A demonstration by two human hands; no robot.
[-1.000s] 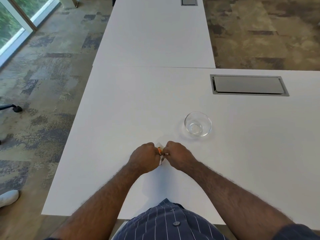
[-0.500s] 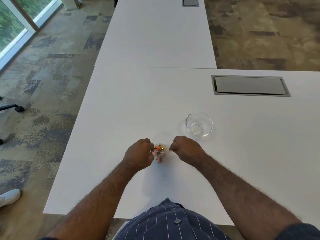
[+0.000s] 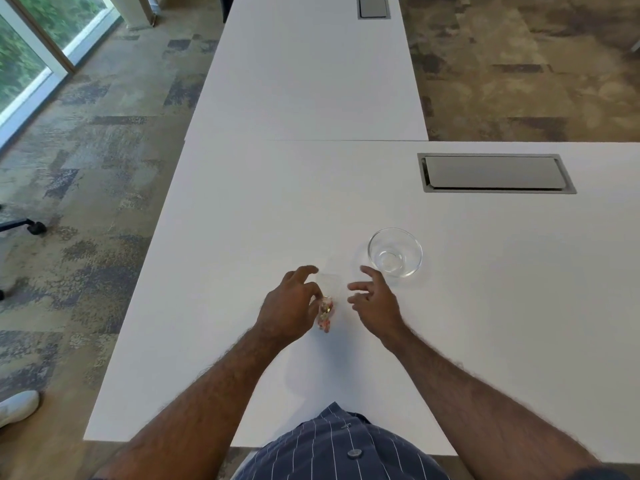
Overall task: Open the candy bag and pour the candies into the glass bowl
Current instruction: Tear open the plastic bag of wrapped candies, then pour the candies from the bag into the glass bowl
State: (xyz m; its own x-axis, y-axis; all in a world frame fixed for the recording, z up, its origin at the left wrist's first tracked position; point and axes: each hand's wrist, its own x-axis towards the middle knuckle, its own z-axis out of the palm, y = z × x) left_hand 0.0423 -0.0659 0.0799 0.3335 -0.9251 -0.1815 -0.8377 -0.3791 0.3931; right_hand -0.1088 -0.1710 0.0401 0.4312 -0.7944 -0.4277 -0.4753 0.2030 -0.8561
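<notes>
A small clear candy bag [image 3: 325, 308] with orange and yellow candies in its lower part stands upright on the white table [image 3: 242, 209]. My left hand [image 3: 289, 306] holds the bag from its left side. My right hand [image 3: 374, 299] hovers just right of the bag with fingers spread, not touching it. The glass bowl [image 3: 395, 252] sits a little beyond and to the right of my right hand, with no candies in it.
A grey cable hatch [image 3: 495, 173] is set in the table at the back right. A second white table [image 3: 311, 71] joins on at the far side. The table's left edge drops to carpet, where a chair base [image 3: 20, 225] and a white shoe [image 3: 15, 407] show.
Both hands were pinched together on the bag's top, then pulled apart. My right hand has let go and spread its fingers; the left still holds the bag.
</notes>
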